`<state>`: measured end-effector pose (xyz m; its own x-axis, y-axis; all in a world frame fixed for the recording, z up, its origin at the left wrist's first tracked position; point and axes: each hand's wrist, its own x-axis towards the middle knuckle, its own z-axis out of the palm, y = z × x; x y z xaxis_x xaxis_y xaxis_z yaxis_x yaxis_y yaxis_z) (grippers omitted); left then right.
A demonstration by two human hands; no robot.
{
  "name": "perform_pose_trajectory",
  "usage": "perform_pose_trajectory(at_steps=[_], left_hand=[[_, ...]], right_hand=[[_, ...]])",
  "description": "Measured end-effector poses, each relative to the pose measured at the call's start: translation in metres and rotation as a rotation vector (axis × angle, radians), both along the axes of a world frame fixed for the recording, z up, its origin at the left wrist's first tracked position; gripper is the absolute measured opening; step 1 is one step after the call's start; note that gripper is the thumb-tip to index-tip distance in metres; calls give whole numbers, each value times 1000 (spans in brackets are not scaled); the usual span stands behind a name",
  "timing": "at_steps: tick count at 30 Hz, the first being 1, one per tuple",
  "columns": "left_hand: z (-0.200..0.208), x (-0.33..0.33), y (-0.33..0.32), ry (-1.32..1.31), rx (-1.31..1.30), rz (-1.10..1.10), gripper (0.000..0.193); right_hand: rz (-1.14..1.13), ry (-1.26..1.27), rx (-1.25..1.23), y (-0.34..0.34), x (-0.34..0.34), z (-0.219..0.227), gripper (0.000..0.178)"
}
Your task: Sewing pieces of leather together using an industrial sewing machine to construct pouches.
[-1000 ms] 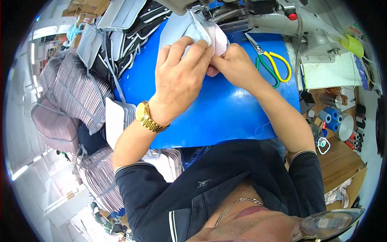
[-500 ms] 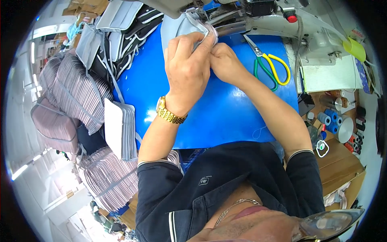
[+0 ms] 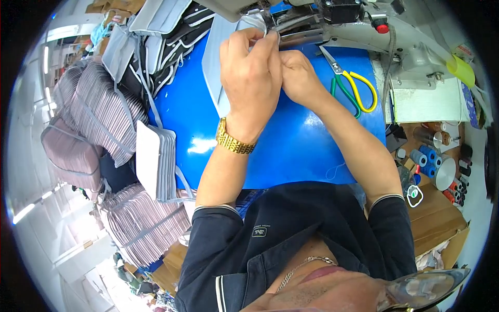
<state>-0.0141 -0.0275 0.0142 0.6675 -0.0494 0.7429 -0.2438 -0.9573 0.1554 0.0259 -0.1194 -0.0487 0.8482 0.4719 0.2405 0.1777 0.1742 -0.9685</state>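
A light grey fabric piece (image 3: 210,70) lies at the far edge of the blue work surface (image 3: 291,151), under the head of a sewing machine (image 3: 340,11). With thumb and fingers pinched together, my left hand (image 3: 250,73) grips this fabric close to the machine. My right hand (image 3: 301,78) is curled shut right beside it, touching or almost touching the left fingers. What the right fingertips hold is hidden. Scissors (image 3: 349,83) with one green and one yellow handle lie to the right of my right hand, blades slightly apart.
Grey panels with black parts (image 3: 176,47) are heaped at the far left. Tied stacks of striped-looking fabric pieces (image 3: 99,112) and a white-topped bundle (image 3: 150,161) stand left of the surface. Thread spools (image 3: 427,158) and a cardboard box (image 3: 436,213) are at the right.
My left hand has shifted slightly right and away from me, closer to the machine. More of the grey fabric's left edge shows beside my left wrist. The right hand has shifted slightly.
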Motion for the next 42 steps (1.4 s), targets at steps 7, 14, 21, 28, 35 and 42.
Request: perform_pose_trajectory(at_steps=[7, 14, 21, 28, 35, 42], left_hand=[[31, -7, -2, 218, 3, -3, 17], [39, -7, 6, 292, -64, -38, 19], [42, -31, -7, 437, -197, -15, 24], [41, -27, -4, 419, -256, -46, 21], [24, -67, -11, 328, -230, -166, 21], [6, -82, -26, 75, -202, -106, 26]], right_hand=[[159, 120, -60, -22, 4, 20, 49], [209, 132, -66, -34, 19, 33, 42], [314, 183, -186, -57, 23, 40, 35], [353, 91, -63, -57, 23, 39, 24], [449, 4, -325, -83, -2, 42, 26], [467, 122, -69, -80, -30, 36, 34]])
